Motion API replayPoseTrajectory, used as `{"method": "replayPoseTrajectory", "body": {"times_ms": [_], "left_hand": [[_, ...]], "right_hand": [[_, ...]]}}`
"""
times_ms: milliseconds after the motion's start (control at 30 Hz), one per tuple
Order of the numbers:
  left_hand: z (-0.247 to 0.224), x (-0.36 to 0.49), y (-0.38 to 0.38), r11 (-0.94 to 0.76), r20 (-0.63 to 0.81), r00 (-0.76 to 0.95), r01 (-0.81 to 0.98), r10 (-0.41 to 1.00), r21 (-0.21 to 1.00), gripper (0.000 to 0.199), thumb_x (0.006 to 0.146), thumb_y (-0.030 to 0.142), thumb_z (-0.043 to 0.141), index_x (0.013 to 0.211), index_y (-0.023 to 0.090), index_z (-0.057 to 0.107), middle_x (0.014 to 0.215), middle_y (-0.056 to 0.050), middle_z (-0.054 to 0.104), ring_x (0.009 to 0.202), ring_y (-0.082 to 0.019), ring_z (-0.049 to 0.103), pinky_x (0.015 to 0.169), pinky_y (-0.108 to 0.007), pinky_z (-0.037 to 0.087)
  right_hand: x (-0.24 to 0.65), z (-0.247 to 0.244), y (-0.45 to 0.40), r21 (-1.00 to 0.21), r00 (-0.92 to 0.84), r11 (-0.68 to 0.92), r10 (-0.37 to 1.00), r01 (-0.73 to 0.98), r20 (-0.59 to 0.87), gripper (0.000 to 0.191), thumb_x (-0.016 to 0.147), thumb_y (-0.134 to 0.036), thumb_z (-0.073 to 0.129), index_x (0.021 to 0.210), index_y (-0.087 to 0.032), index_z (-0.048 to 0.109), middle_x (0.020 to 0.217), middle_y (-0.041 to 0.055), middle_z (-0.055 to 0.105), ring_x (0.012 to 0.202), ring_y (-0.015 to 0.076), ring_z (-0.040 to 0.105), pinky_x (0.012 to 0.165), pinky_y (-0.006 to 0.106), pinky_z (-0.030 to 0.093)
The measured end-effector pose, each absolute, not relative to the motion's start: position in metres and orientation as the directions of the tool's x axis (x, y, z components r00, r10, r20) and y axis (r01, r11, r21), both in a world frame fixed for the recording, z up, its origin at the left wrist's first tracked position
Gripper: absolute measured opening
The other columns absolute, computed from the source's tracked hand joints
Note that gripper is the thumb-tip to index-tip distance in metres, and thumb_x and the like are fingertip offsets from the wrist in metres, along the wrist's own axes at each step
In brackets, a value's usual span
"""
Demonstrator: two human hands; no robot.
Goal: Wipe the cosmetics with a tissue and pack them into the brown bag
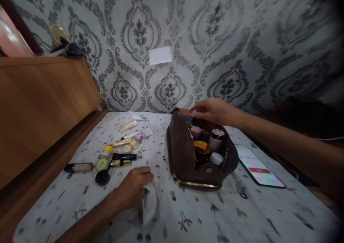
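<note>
A brown zip cosmetic bag [179, 146] stands unzipped, packed with jars and bottles. Inside it are an amber jar [202, 148], a bottle with a shiny cap [216, 139] and a white-lidded container [216, 158]. My right hand [212, 110] reaches to the bag's back edge, fingers bent beside a flat orange-brown piece [185, 111]; what they grip is partly hidden. Closed around a crumpled white cloth [149, 202], my left hand [134, 187] rests on the sheet in front of the bag's left side.
At left lie several cosmetics, among them a pink-and-white tube [144, 134], a yellow-lidded jar [108, 149], a black tube [123, 156] and a beige bottle [79, 167]. A lit phone [262, 166] lies right of the bag. A wooden cabinet [48, 110] borders the left; patterned wallpaper [169, 85] rises behind.
</note>
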State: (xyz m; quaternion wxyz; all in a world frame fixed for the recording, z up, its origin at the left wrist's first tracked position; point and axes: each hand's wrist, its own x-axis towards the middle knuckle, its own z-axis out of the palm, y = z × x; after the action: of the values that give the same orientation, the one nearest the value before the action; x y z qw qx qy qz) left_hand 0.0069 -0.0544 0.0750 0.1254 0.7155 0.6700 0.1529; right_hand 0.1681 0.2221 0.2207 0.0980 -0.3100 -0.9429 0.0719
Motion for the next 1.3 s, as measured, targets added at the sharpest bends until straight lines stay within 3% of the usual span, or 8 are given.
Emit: {"method": "replayPoseTrajectory", "body": {"times_ms": [100, 200, 367, 433, 633, 900, 1067, 1300], "left_hand": [[0.076, 0.004, -0.064, 0.027, -0.037, -0.015, 0.943, 0.999, 0.333, 0.031, 0.053, -0.005, 0.043, 0.07, 0.02, 0.05, 0.082, -0.003, 0.06, 0.082, -0.019, 0.061, 0.073, -0.027, 0.046], [0.073, -0.001, -0.072, 0.098, -0.076, -0.078, 0.947, 0.994, 0.306, 0.031, 0.057, -0.004, 0.045, 0.076, 0.021, 0.052, 0.089, -0.004, 0.063, 0.089, -0.021, 0.063, 0.077, -0.029, 0.047], [0.061, -0.011, -0.088, 0.134, -0.019, -0.134, 0.955, 0.991, 0.266, 0.028, 0.065, 0.001, 0.05, 0.084, 0.021, 0.054, 0.092, -0.005, 0.064, 0.089, -0.022, 0.063, 0.074, -0.03, 0.047], [0.057, -0.014, -0.095, 0.138, 0.019, -0.147, 0.963, 0.989, 0.232, 0.023, 0.069, 0.005, 0.051, 0.085, 0.021, 0.055, 0.091, -0.005, 0.065, 0.088, -0.023, 0.064, 0.073, -0.032, 0.048], [0.047, -0.015, -0.117, 0.126, 0.123, -0.144, 0.982, 0.982, 0.143, 0.013, 0.084, 0.023, 0.055, 0.096, 0.019, 0.059, 0.097, -0.007, 0.066, 0.091, -0.025, 0.065, 0.071, -0.034, 0.049], [0.027, -0.017, -0.122, 0.113, 0.246, -0.144, 0.985, 0.959, 0.134, 0.027, 0.091, 0.046, 0.058, 0.093, 0.019, 0.06, 0.094, -0.007, 0.067, 0.087, -0.024, 0.067, 0.067, -0.032, 0.049], [0.018, -0.018, -0.118, 0.09, 0.286, -0.132, 0.983, 0.949, 0.157, 0.021, 0.091, 0.039, 0.059, 0.088, 0.019, 0.06, 0.09, -0.006, 0.067, 0.083, -0.023, 0.066, 0.067, -0.031, 0.049], [0.04, -0.044, -0.133, 0.152, 0.472, -0.227, 0.97, 0.852, 0.192, 0.009, 0.083, 0.023, 0.056, 0.075, 0.021, 0.057, 0.085, -0.006, 0.065, 0.08, -0.022, 0.063, 0.067, -0.03, 0.049]], "right_hand": [[0.178, 0.227, 0.182, -0.285, -0.713, 0.835, 0.55, 0.471, 0.434, 0.019, 0.09, -0.023, 0.057, 0.083, -0.018, 0.073, 0.076, 0.0048, 0.072, 0.069, 0.0178, 0.065, 0.063, 0.027, 0.044], [0.186, 0.219, 0.131, -0.257, -0.724, 0.941, 0.334, 0.22, 0.603, 0.028, 0.093, -0.03, 0.058, 0.069, -0.019, 0.065, 0.067, 0.0034, 0.065, 0.063, 0.0163, 0.062, 0.061, 0.027, 0.044], [0.183, 0.173, 0.061, -0.159, -0.792, 0.978, -0.013, -0.138, 0.61, 0.042, 0.099, -0.031, 0.05, 0.06, -0.017, 0.055, 0.058, -0.0011, 0.051, 0.05, 0.0099, 0.048, 0.05, 0.024, 0.032], [0.175, 0.148, 0.045, -0.205, -0.837, 0.968, -0.011, -0.147, 0.547, 0.04, 0.1, -0.028, 0.048, 0.063, -0.017, 0.057, 0.06, -0.0006, 0.052, 0.054, 0.0107, 0.051, 0.052, 0.025, 0.033], [0.14, 0.076, 0.037, -0.556, -0.942, 0.831, 0.197, 0.013, 0.272, 0.013, 0.092, -0.02, 0.057, 0.087, -0.016, 0.068, 0.08, 0.0025, 0.064, 0.066, 0.0129, 0.06, 0.062, 0.023, 0.043], [0.073, 0.033, 0.047, -0.508, -0.909, 0.837, 0.353, 0.202, 0.22, 0.035, 0.087, -0.011, 0.052, 0.122, -0.014, 0.058, 0.122, 0.0132, 0.058, 0.109, 0.0213, 0.06, 0.094, 0.033, 0.046], [0.053, 0.026, 0.045, -0.485, -0.904, 0.826, 0.402, 0.288, 0.147, 0.035, 0.09, -0.015, 0.05, 0.124, -0.016, 0.055, 0.121, 0.0111, 0.058, 0.106, 0.021, 0.061, 0.092, 0.031, 0.046], [0.054, 0.0, 0.05, -0.63, -0.836, 0.754, 0.458, 0.187, 0.301, 0.042, 0.085, -0.011, 0.05, 0.126, -0.016, 0.056, 0.129, 0.0117, 0.057, 0.118, 0.0222, 0.057, 0.104, 0.035, 0.044]]}}
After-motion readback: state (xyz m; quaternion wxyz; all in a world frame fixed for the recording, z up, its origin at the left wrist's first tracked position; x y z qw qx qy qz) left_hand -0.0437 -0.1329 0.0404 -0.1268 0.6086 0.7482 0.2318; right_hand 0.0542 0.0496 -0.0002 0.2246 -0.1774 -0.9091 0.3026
